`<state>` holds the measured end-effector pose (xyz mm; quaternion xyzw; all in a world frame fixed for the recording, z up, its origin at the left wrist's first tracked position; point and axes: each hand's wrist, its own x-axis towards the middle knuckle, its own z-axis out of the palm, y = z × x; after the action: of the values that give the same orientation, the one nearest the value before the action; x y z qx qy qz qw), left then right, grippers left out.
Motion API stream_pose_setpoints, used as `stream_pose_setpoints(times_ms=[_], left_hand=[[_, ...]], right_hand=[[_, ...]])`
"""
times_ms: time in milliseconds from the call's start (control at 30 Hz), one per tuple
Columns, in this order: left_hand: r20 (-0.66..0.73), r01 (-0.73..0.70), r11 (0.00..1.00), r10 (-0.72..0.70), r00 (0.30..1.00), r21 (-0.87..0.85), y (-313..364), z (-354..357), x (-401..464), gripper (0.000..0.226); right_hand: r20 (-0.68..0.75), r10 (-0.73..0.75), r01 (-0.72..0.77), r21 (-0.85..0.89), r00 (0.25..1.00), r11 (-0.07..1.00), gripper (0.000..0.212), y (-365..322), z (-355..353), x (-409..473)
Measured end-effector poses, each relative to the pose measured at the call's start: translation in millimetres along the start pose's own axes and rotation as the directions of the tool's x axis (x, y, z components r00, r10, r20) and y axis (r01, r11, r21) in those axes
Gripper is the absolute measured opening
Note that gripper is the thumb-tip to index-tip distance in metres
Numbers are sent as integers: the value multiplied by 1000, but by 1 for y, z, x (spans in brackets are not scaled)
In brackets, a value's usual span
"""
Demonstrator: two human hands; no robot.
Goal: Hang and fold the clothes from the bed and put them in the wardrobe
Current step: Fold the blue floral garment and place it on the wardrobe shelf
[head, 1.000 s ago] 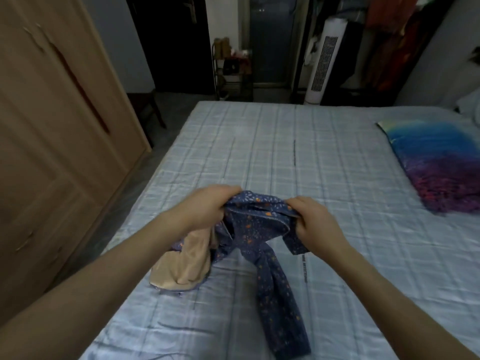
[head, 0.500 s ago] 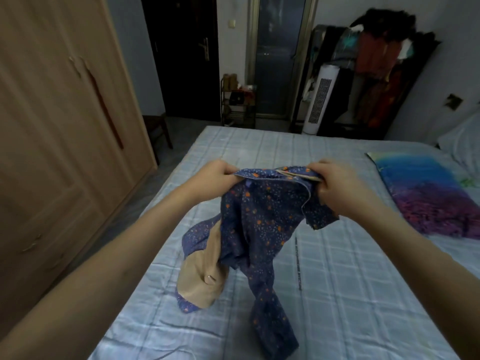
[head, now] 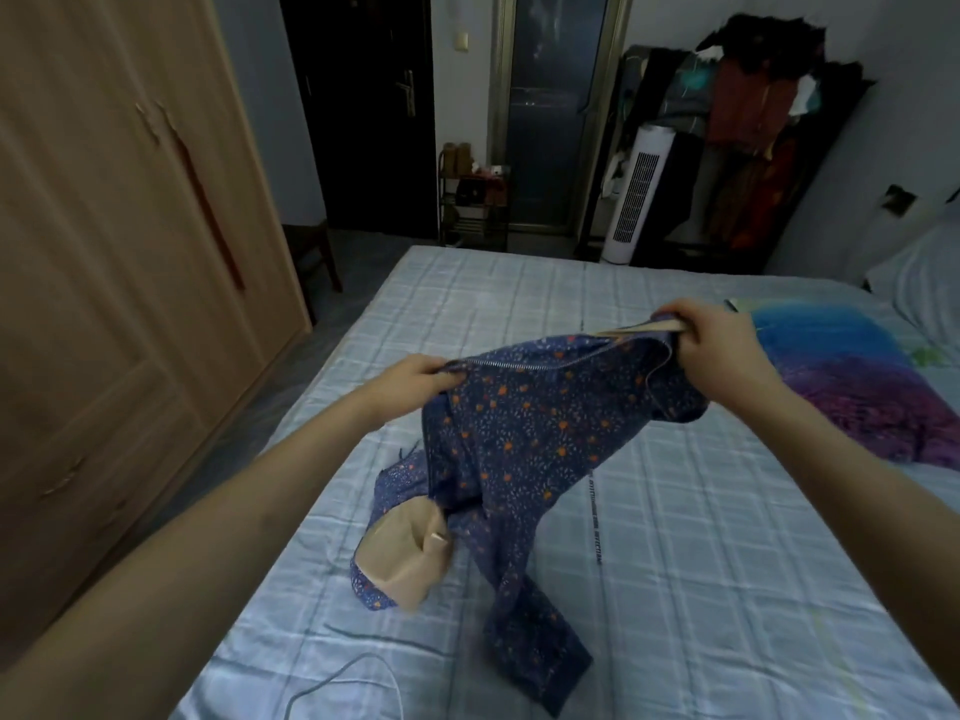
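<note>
A dark blue garment (head: 524,433) with small orange flowers and a beige lining hangs above the bed (head: 727,537). My left hand (head: 415,381) grips its top edge at the left, and my right hand (head: 711,345) grips the same edge at the right, slightly higher. The edge is stretched between them. The lower part drapes down and trails on the sheet, with the beige lining (head: 405,558) showing at the bottom left. The closed wooden wardrobe (head: 119,252) stands along the left.
A blue and purple fluffy blanket (head: 852,376) lies on the bed's right side. A thin cord (head: 343,678) lies on the sheet near me. Beyond the bed stand a white tower fan (head: 634,194), a rack of hanging clothes (head: 748,137), a small shelf (head: 472,194) and a dark door (head: 363,106).
Both hands have lifted the garment off the sheet and moved apart, spreading its top edge. The right hand has risen higher. My view has tilted upward.
</note>
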<state>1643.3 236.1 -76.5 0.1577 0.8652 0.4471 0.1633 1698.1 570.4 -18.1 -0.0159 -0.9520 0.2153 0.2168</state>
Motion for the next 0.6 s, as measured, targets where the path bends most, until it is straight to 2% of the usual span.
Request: stream_pose_setpoints(times_ms=[33,67,133,233,267,300,367,433,467,533,600], left_hand=[[62,55,984,-45,997,-168,-6,3,-2,19],[130,50,979,-24,991,-197,-12,6,-3,25],[245,-37,999,39,969,-11,-25,10,-5,31],[336,-81,927,-51,940,366,-55,22,0,14],[316,-62,915,-73,946,398,-70,28,2,12],[287,-30,939,-74,955,342,-87,33,3,6],[196,45,991,-68,978,123,-109,42,2,14],[107,121,993,-121,987,7,-108,48,2,5],[60,163,985,-160,985,-49,-100,50,3,14],[6,183,972,-184,983,-146,-82,52,5,26],[46,175,966,-170,984,-192,-62,49,9,28]], right_hand=[[-17,27,-26,20,999,999,36,2,-4,4],[-28,59,-58,31,998,998,37,5,-7,9],[-12,107,-107,5,994,994,39,15,-15,17],[56,127,-124,-58,990,991,37,31,-23,25],[65,123,-117,-86,990,989,35,35,-25,27],[68,117,-108,-120,991,987,34,39,-24,28],[93,116,-96,-195,989,976,30,48,-21,26],[160,194,-138,-304,968,942,24,62,-14,16],[208,255,-160,-386,945,908,23,70,-9,9],[345,391,-144,-564,853,813,38,83,-1,-3],[528,470,2,-666,707,746,57,78,7,-12]])
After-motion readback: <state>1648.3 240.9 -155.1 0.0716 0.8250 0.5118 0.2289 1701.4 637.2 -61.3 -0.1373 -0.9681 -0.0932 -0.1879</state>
